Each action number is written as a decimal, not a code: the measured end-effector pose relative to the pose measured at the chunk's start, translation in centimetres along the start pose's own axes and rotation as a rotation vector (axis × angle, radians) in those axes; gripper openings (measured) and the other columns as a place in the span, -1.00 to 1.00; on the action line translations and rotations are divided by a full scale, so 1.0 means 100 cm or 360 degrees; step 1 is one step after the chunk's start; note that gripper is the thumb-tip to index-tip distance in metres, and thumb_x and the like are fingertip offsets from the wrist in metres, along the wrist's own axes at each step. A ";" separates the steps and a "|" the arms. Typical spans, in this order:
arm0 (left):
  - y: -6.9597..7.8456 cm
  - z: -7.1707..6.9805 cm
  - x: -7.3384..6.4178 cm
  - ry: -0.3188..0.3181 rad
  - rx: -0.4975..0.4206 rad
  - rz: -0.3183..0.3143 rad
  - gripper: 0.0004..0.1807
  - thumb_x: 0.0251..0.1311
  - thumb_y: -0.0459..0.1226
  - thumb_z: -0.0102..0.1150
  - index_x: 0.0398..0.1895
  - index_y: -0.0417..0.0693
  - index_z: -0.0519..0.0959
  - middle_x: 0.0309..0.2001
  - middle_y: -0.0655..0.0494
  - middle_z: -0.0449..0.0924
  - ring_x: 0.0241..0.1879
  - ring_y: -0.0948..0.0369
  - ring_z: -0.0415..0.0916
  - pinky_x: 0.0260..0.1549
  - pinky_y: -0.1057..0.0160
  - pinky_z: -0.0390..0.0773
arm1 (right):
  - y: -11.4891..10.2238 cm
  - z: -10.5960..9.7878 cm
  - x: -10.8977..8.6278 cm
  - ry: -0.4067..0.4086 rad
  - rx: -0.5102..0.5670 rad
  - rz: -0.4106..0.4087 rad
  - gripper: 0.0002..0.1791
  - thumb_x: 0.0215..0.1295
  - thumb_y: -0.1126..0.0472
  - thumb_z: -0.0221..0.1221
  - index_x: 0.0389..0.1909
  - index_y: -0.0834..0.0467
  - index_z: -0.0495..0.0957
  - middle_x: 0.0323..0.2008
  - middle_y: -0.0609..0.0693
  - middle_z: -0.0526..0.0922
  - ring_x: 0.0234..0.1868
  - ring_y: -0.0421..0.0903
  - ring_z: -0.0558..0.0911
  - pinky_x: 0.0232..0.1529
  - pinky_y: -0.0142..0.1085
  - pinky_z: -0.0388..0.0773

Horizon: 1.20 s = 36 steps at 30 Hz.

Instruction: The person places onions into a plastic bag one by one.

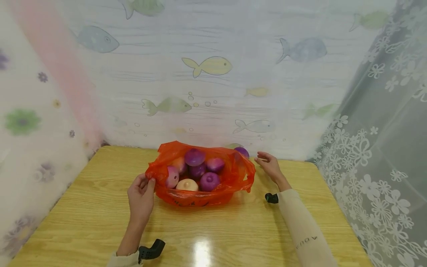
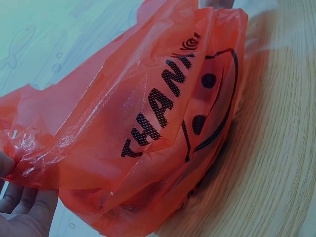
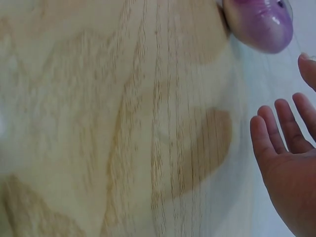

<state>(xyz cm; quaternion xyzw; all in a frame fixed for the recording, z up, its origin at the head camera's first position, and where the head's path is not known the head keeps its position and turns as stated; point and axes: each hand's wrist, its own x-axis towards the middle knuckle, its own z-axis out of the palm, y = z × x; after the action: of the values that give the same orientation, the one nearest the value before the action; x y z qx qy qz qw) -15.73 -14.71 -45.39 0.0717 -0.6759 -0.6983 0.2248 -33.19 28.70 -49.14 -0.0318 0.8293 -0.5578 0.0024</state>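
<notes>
A red plastic bag [image 1: 197, 202] lies spread with its mouth up on the table, holding several purple onions [image 1: 210, 181] and a pale cream one [image 1: 187, 184]. My left hand [image 1: 141, 198] pinches the bag's left edge between thumb and fingers. In the left wrist view, black lettering and a smiling face show on the bag's side [image 2: 153, 113]. Behind the bag's right end sits another purple onion [image 1: 242, 151], partly hidden by the plastic. Just right of it, my right hand [image 1: 271, 168] hovers with fingers loosely extended, holding nothing; the right wrist view shows a gap between hand and onion [image 3: 264, 24].
The wooden table [image 1: 83, 207] backs onto a curtain [image 1: 207, 92] printed with fish. A flowered sheet [image 1: 23, 167] hangs on the left and a grey lace-patterned one [image 1: 377, 167] on the right. Black wrist mounts [image 1: 151, 250] stick out near both sleeves.
</notes>
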 end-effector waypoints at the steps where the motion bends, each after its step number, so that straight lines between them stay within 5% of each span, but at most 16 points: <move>1: 0.000 0.000 0.000 0.0001 0.0004 -0.0002 -0.75 0.47 -0.41 0.05 0.12 -0.37 0.51 -0.15 0.40 0.65 -0.18 0.43 0.64 -0.15 0.53 0.63 | -0.001 0.000 0.000 -0.0013 0.0004 0.0007 -0.42 0.53 0.20 0.12 0.44 0.38 0.28 0.35 0.43 0.38 0.33 0.35 0.44 0.34 0.12 0.44; 11: 0.000 -0.004 0.000 0.0000 0.0046 -0.0009 -0.74 0.49 -0.39 0.04 0.14 -0.34 0.52 -0.13 0.41 0.64 -0.16 0.44 0.64 -0.16 0.53 0.63 | -0.008 0.003 0.008 -0.0244 0.0009 0.0005 -0.35 0.48 0.29 0.14 0.45 0.49 0.18 0.39 0.51 0.28 0.37 0.47 0.35 0.35 0.19 0.37; 28: 0.002 -0.003 0.000 0.0001 0.0028 -0.0048 -0.75 0.48 -0.40 0.04 0.12 -0.35 0.51 -0.14 0.42 0.64 -0.17 0.43 0.64 -0.16 0.53 0.63 | 0.001 0.025 0.025 -0.0271 0.0046 0.0004 -0.38 0.54 0.24 0.10 0.48 0.40 0.18 0.39 0.44 0.33 0.39 0.35 0.39 0.35 0.07 0.41; 36: 0.003 -0.003 -0.001 0.0014 0.0030 -0.0049 -0.76 0.48 -0.41 0.03 0.11 -0.36 0.51 -0.16 0.40 0.64 -0.17 0.43 0.64 -0.16 0.52 0.63 | -0.024 0.028 0.016 -0.0322 0.0066 0.0057 -0.37 0.51 0.28 0.10 0.48 0.43 0.17 0.40 0.45 0.32 0.39 0.37 0.36 0.39 0.10 0.36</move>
<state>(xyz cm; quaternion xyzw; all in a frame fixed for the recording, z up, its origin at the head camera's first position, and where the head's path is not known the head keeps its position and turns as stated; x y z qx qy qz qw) -15.49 -14.97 -45.18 0.0873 -0.6802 -0.6948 0.2164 -34.52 25.11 -47.89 -0.0730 0.8135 -0.5688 0.0966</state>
